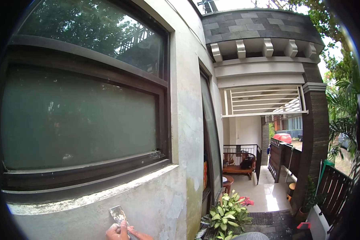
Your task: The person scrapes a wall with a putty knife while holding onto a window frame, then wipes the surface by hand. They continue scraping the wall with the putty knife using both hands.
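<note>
Now, nearest the lens: right hand (122, 233) at the bottom edge (read as right because the wrist runs off to that side). Its fingers are clenched round the handle of a scraper (118, 215). Left hand not in frame.

Scraper position: the blade points up with its flat face toward the wall (156, 204), a little below the ledge (92, 197) that runs under the window (80, 116). The blade carries pale flecks. The plaster round it is stained and patchy, and the lip of the ledge is crusted and flaking.

Judgement on technique:
- Keep the blade at a shallow angle so the edge lifts loose coating rather than gouging the plaster.
- Use short upward strokes and stop short of the dark window frame.
- Grip sits low on the handle; a thumb pressed behind the blade would likely steady the pressure.
- The ledge crust looks brittle, so take it from the edge inward.

Farther along the wall: a potted plant (228, 216) at its foot, well apart from the hand and beside the doorway (211, 152). Beyond that, a bench (239, 165) on the porch and a brick pillar (314, 152).
</note>
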Available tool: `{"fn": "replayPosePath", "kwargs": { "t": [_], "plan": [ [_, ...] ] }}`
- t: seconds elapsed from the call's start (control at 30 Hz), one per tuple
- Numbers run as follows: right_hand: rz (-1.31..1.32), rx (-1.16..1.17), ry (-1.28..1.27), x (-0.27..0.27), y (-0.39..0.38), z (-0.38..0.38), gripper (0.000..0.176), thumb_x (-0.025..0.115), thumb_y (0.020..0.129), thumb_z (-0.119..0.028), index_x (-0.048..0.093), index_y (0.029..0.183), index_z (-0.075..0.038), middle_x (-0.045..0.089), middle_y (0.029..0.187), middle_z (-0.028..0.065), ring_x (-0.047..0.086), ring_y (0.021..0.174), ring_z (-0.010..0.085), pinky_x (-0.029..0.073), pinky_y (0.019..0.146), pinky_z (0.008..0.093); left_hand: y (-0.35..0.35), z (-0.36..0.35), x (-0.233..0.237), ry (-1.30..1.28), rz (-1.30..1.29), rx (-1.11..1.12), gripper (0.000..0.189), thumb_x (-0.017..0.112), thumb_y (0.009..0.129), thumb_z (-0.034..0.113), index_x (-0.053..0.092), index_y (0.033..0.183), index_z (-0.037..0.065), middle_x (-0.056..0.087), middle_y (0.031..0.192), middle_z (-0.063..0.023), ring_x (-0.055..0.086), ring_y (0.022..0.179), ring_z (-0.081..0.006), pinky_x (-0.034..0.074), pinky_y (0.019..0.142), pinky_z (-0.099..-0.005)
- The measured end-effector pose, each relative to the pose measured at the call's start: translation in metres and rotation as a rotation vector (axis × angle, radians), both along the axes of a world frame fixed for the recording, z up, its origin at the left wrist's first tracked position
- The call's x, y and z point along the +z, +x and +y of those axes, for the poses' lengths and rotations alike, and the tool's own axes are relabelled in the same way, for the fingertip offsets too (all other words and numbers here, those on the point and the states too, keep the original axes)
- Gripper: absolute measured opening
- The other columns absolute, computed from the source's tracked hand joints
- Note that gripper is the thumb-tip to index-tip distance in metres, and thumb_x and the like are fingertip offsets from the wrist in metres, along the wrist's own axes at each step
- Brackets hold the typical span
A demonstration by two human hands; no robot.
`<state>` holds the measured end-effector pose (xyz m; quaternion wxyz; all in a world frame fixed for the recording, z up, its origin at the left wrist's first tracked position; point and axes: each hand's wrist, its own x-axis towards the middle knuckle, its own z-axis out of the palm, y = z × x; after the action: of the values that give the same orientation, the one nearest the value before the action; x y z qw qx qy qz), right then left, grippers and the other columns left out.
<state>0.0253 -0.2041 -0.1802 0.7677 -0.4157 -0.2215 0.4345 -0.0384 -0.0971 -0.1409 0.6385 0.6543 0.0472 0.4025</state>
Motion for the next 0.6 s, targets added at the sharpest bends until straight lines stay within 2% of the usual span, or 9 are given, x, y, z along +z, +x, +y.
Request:
{"fn": "replayPosePath", "kwargs": {
  "t": [0.13,0.17,0.23,0.4,0.47,0.5,0.53,0.57,0.6],
  "plan": [
    [-0.108,-0.015,-0.072,0.042,0.000,-0.003,0.040,0.047,0.104,-0.061,0.060,0.105,-0.024,0.038,0.056,-0.0039,0.029,0.040,0.0082,0.020,0.038,0.0252,-0.002,-0.003,0.032,-0.006,-0.078,-0.026,0.023,0.064,0.101,0.014,0.069,0.084,-0.002,0.062,0.065,-0.0008,0.051,0.056,-0.0075,0.039,0.049,-0.0280],
    [-0.110,-0.029,-0.085,0.053,-0.009,-0.005,0.040,0.042,0.106,-0.060,0.059,0.108,-0.024,0.037,0.057,-0.0054,0.027,0.041,0.0060,0.019,0.039,0.0242,-0.003,-0.004,0.036,-0.019,-0.099,-0.047,0.024,0.064,0.101,0.015,0.069,0.085,-0.002,0.064,0.066,-0.0012,0.051,0.056,-0.0076,0.039,0.050,-0.0280],
    [-0.088,-0.042,-0.100,0.045,-0.007,-0.002,0.041,0.044,0.105,-0.062,0.058,0.105,-0.024,0.037,0.057,-0.0054,0.027,0.041,0.0060,0.018,0.039,0.0240,-0.004,-0.001,0.036,-0.034,-0.124,-0.057,0.025,0.065,0.101,0.017,0.069,0.085,-0.002,0.065,0.066,-0.0016,0.052,0.056,-0.0076,0.039,0.050,-0.0280],
    [0.000,-0.036,-0.188,-0.009,-0.015,0.009,0.045,0.047,0.099,-0.069,0.055,0.098,-0.025,0.037,0.055,-0.0054,0.026,0.040,0.0059,0.017,0.039,0.0235,-0.020,0.008,-0.009,-0.025,0.032,-0.046,0.027,0.068,0.100,0.022,0.072,0.086,-0.001,0.071,0.071,-0.0051,0.055,0.057,-0.0081,0.042,0.051,-0.0273],
    [-0.001,-0.030,-0.152,-0.038,-0.019,0.010,0.048,0.050,0.095,-0.074,0.054,0.096,-0.026,0.037,0.054,-0.0047,0.025,0.038,0.0067,0.018,0.037,0.0241,-0.019,0.011,-0.036,-0.078,0.066,0.008,0.026,0.067,0.101,0.023,0.072,0.087,0.001,0.069,0.068,-0.0047,0.055,0.058,-0.0075,0.043,0.052,-0.0277],
    [0.027,-0.068,-0.143,-0.044,-0.027,0.011,0.047,0.051,0.096,-0.072,0.054,0.096,-0.025,0.039,0.053,-0.0034,0.026,0.035,0.0090,0.020,0.034,0.0251,-0.013,0.014,-0.051,-0.024,0.082,0.071,0.029,0.070,0.098,0.022,0.070,0.082,-0.002,0.067,0.063,-0.0063,0.056,0.053,-0.0079,0.044,0.048,-0.0280],
    [0.065,-0.010,-0.128,-0.041,-0.031,0.009,0.045,0.045,0.102,-0.065,0.053,0.108,-0.021,0.041,0.060,-0.0011,0.031,0.043,0.0101,0.024,0.040,0.0247,-0.010,0.017,-0.063,0.030,0.107,0.129,0.032,0.073,0.095,0.020,0.068,0.076,-0.005,0.065,0.058,-0.0079,0.057,0.048,-0.0083,0.044,0.044,-0.0283],
    [0.113,0.044,-0.112,-0.035,-0.033,0.008,0.044,0.038,0.108,-0.058,0.052,0.119,-0.017,0.042,0.067,0.0013,0.036,0.050,0.0113,0.029,0.046,0.0244,-0.015,0.019,-0.060,0.067,0.114,0.125,0.032,0.073,0.094,0.021,0.067,0.074,-0.004,0.064,0.056,-0.0067,0.055,0.047,-0.0071,0.043,0.044,-0.0293],
    [0.127,0.028,-0.097,-0.036,-0.033,0.012,0.045,0.040,0.107,-0.059,0.053,0.120,-0.018,0.041,0.066,0.0002,0.036,0.049,0.0106,0.028,0.045,0.0241,-0.019,0.025,-0.051,0.102,0.133,0.120,0.032,0.073,0.093,0.021,0.067,0.072,-0.002,0.063,0.055,-0.0056,0.052,0.047,-0.0060,0.041,0.043,-0.0303]
  ]
}}
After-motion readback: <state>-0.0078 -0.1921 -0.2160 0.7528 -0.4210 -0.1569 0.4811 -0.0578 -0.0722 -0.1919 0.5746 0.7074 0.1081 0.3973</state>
